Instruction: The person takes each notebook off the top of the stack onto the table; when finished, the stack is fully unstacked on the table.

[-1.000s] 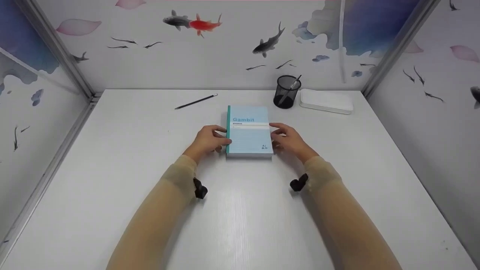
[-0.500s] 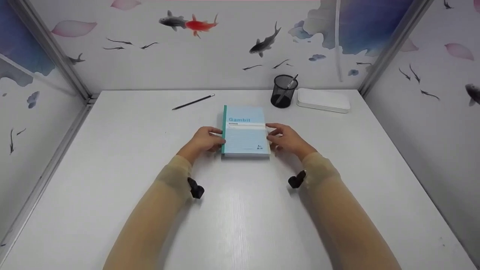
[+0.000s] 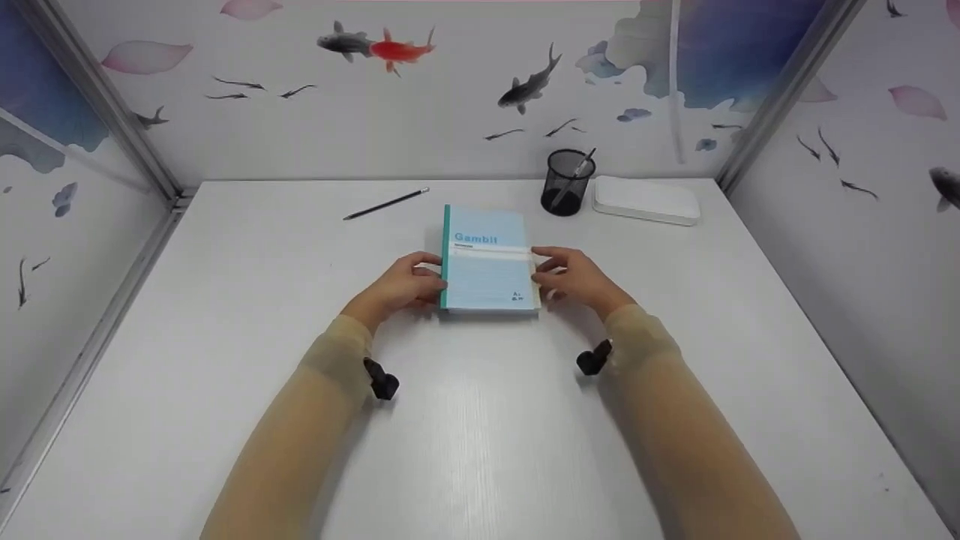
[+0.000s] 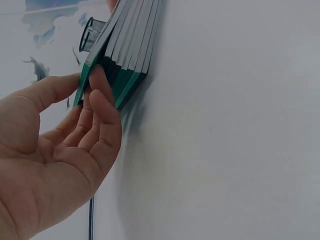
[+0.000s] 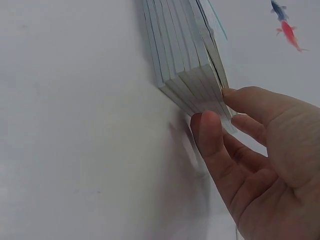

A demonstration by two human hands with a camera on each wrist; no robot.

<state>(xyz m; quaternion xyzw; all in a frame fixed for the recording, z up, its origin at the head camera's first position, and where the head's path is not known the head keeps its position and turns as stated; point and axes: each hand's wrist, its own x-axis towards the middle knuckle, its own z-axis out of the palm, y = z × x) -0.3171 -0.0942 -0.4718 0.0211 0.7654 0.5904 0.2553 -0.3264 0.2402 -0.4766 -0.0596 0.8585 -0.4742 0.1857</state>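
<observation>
A light-blue "Gambit" notebook (image 3: 486, 277) with a green spine tops a stack of several notebooks (image 5: 180, 50) on the table. My left hand (image 3: 397, 282) pinches the top notebook at its spine, thumb above and fingers beneath. In the left wrist view a dark gap shows between that raised spine and the green spines (image 4: 127, 85) below. On the other side, my right hand (image 3: 579, 276) touches the stack's page edges, its thumb (image 5: 250, 100) at the edge of the top notebook. Its other fingers bend loosely beside the stack.
A black pencil (image 3: 386, 204) lies behind and left of the stack. Toward the back stand a black mesh pen cup (image 3: 564, 199) holding a pen and, beside it, a flat white case (image 3: 645, 201). Printed wall panels (image 3: 420, 127) border the white table (image 3: 472, 435).
The spine side of the top notebook has risen a little, tilting its cover, and my left hand has shifted slightly left. The right hand stays by the stack. The view has shifted slightly.
</observation>
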